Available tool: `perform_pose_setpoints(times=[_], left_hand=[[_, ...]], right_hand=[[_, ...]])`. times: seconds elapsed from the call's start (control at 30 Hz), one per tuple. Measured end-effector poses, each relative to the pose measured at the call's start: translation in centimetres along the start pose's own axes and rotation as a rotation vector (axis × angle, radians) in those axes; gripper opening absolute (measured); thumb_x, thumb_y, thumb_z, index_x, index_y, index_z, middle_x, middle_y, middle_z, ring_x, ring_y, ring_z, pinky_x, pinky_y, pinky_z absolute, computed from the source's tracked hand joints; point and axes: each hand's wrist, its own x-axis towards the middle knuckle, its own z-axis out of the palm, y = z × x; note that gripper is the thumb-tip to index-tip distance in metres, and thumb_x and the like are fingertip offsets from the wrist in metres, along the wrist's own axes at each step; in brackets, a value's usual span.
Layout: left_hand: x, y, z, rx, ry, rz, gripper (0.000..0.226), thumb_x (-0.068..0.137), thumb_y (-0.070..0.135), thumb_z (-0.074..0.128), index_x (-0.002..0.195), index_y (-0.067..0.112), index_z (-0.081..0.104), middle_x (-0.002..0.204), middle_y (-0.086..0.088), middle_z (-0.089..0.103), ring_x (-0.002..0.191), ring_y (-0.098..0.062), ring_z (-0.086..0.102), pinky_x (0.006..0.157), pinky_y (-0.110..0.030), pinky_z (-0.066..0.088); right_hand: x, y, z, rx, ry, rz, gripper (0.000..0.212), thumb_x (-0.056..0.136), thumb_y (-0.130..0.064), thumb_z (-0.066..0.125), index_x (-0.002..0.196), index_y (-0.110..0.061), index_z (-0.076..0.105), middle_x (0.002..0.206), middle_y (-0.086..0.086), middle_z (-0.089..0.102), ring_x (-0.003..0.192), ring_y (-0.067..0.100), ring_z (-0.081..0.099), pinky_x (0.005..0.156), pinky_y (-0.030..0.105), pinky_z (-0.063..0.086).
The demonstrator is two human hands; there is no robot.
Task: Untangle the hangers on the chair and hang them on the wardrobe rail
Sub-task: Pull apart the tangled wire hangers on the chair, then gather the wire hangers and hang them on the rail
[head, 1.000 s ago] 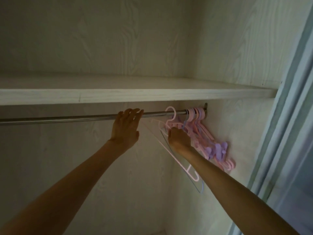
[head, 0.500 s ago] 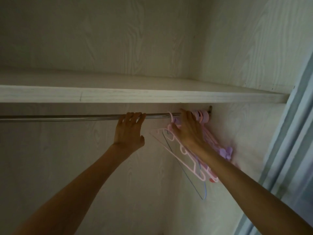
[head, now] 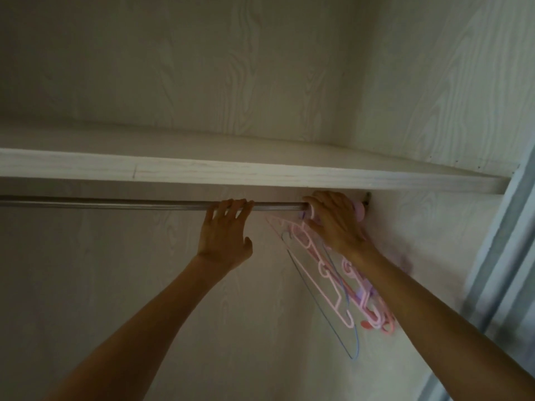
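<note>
Inside a pale wood-grain wardrobe, a metal rail runs just below a shelf. Both of the person's bare arms reach up to the rail.

The left hand is at the middle of the rail, its fingers hooked over the top of the bar and holding it, with the thumb spread out below.

The right hand is at the rail's far right end, close to the wardrobe's side wall. Its fingers curl over the hooks of a bunch of hangers where they sit on the rail. A few pink hooks show just past the hand, beside the rail's end bracket.

The hangers fan down and to the right from under that hand, partly behind the right forearm. Most are thin pink plastic with notches and small loops; some have lilac parts, and one is a slim blue wire outline hanging lowest.
</note>
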Motion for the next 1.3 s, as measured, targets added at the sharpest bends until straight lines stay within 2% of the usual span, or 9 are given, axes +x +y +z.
perform_pose_setpoints(times=[0.1,0.27,0.4,0.57,0.7,0.8,0.93,1.03,1.3], left_hand=[[0.0,0.1,0.0,0.006,-0.006,-0.017,0.077,0.087,0.04,0.051,0.15,0.026,0.01,0.156,0.004,0.017,0.144,-0.019,0.014,0.119,-0.039,0.009],[-0.1,0.8,-0.2,0.038,-0.043,-0.05,0.077,0.088,0.038,0.05,0.15,0.024,0.007,0.157,0.003,0.013,0.145,-0.019,0.011,0.118,-0.038,0.007],[-0.2,1.2,-0.5,0.068,-0.099,-0.067,0.079,0.089,0.035,0.049,0.151,0.021,0.003,0.158,0.003,0.006,0.146,-0.019,0.006,0.118,-0.038,0.004],[-1.4,1.8,-0.7,0.027,-0.082,-0.087,0.071,0.091,0.023,0.046,0.15,0.018,0.008,0.159,0.0,0.004,0.147,-0.02,0.002,0.119,-0.039,0.001],[-6.2,2.9,-0.1,-0.12,-0.08,-0.101,0.061,0.091,0.013,0.046,0.147,0.017,0.024,0.157,0.0,0.017,0.145,-0.02,0.013,0.119,-0.039,0.011],[-11.1,3.1,0.4,-0.251,-0.152,-0.127,0.055,0.089,0.009,0.048,0.142,0.017,0.036,0.149,-0.001,0.036,0.138,-0.021,0.03,0.113,-0.037,0.025],[-18.5,3.5,1.0,-0.4,-0.367,-0.176,0.047,0.091,0.006,0.041,0.136,0.019,0.045,0.139,-0.002,0.05,0.123,-0.025,0.05,0.1,-0.037,0.04],[-24.4,4.5,2.0,-0.445,-0.512,-0.158,0.042,0.091,0.008,0.04,0.129,0.022,0.051,0.131,0.005,0.057,0.119,-0.021,0.054,0.098,-0.034,0.041],[-37.9,11.9,6.1,-0.568,-0.775,-0.047,0.025,0.086,0.015,0.052,0.104,0.025,0.066,0.111,0.008,0.068,0.108,-0.018,0.062,0.092,-0.028,0.044]], right_hand=[[-0.5,1.7,0.0,-0.078,0.019,0.035,0.047,0.064,-0.032,0.078,0.106,-0.018,0.067,0.103,0.006,0.068,0.097,0.029,0.063,0.088,0.036,0.028],[-1.3,3.5,0.3,0.003,0.019,0.081,0.051,0.068,-0.041,0.062,0.113,-0.017,0.065,0.112,0.008,0.064,0.104,0.031,0.058,0.092,0.038,0.023],[-1.2,3.4,0.3,0.003,-0.009,0.075,0.052,0.077,-0.036,0.066,0.125,-0.016,0.059,0.128,0.011,0.058,0.116,0.032,0.053,0.1,0.038,0.021],[-3.3,1.3,-1.0,0.081,0.127,0.058,0.058,0.079,-0.048,0.043,0.119,-0.011,0.061,0.118,0.012,0.062,0.106,0.032,0.059,0.096,0.04,0.033],[-8.6,-2.7,-2.6,0.234,0.143,0.004,0.033,0.079,-0.037,0.056,0.101,-0.015,0.066,0.103,0.007,0.065,0.093,0.03,0.061,0.08,0.037,0.048],[-14.6,-5.9,-3.6,0.374,-0.038,0.013,0.022,0.082,-0.028,0.063,0.097,-0.014,0.069,0.099,0.005,0.065,0.09,0.024,0.061,0.075,0.032,0.049],[-23.7,-9.6,-4.8,0.495,-0.372,0.237,0.013,0.086,-0.033,0.061,0.093,-0.025,0.067,0.092,-0.008,0.065,0.077,0.008,0.055,0.069,0.023,0.041],[-31.5,-11.8,-4.9,0.574,-0.577,0.393,0.015,0.086,-0.037,0.059,0.092,-0.027,0.068,0.085,-0.012,0.065,0.077,0.008,0.059,0.073,0.025,0.047],[-51.0,-12.8,-5.7,0.63,-0.941,0.726,0.015,0.089,-0.032,0.055,0.094,-0.028,0.068,0.104,-0.001,0.07,0.1,0.018,0.063,0.083,0.028,0.046]])
